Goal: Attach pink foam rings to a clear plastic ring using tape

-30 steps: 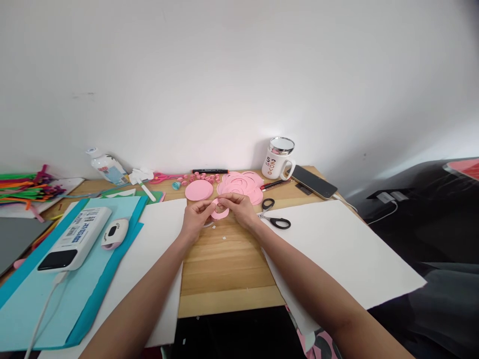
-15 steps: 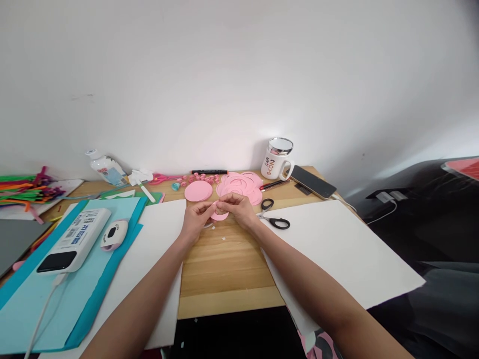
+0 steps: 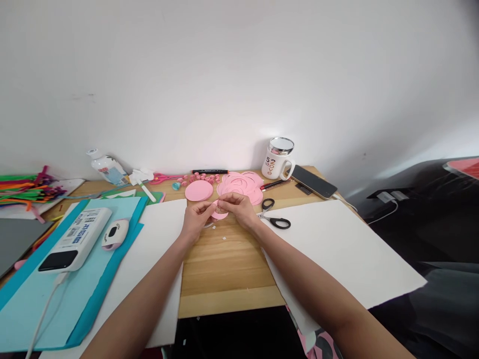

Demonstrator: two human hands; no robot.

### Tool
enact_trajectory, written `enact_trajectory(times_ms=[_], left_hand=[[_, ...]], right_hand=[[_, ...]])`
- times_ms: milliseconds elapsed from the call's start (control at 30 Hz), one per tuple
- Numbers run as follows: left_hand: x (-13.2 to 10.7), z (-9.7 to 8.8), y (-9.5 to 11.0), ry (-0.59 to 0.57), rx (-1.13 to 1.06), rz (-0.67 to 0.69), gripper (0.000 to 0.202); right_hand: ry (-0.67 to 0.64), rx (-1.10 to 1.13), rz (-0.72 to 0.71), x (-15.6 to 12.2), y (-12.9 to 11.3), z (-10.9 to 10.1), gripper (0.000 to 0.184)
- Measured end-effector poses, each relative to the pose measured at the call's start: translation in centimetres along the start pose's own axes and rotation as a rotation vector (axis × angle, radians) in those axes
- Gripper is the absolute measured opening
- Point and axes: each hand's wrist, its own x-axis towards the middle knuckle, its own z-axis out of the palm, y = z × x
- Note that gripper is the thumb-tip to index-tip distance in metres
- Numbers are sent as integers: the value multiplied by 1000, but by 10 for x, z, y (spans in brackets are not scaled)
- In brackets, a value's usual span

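The fingers cover much of the curled pink paper strip (image 3: 220,216), so where it starts and ends is hard to make out. A pale ring-shaped object (image 3: 208,225) lies mostly hidden by the left hand (image 3: 195,219), and the blades of the black-handled metal scissors (image 3: 280,223) are largely out of sight beside the right wrist. Both forearms are cut off at the near edge.

Thumb and fingertips of the left hand are pinched together on the strip; the right hand (image 3: 239,207) pinches it too, the fingertips of both hands nearly meeting. The strip sits between them, over the middle of the smooth, grained wooden table (image 3: 224,271), its lower part bowing in a thin, flat curve.

Just beyond, at far left, is a neat stack of flat pink paper discs (image 3: 199,190); right of it spreads a loose heap of overlapping pink paper spirals (image 3: 241,183).
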Motion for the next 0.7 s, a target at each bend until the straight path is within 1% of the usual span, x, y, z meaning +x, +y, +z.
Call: enact_trajectory(times_ms=[267, 400, 700], left_hand=[[1, -2, -3, -14, 13, 33, 31], [2, -3, -4, 10, 19, 65, 30], [2, -2, -5, 3, 31, 64, 26]], right_hand=[[28, -6, 6, 1, 0, 0, 21], [16, 8, 11, 1, 2, -1, 24], [-16, 40, 14, 1, 1, -1, 26]])
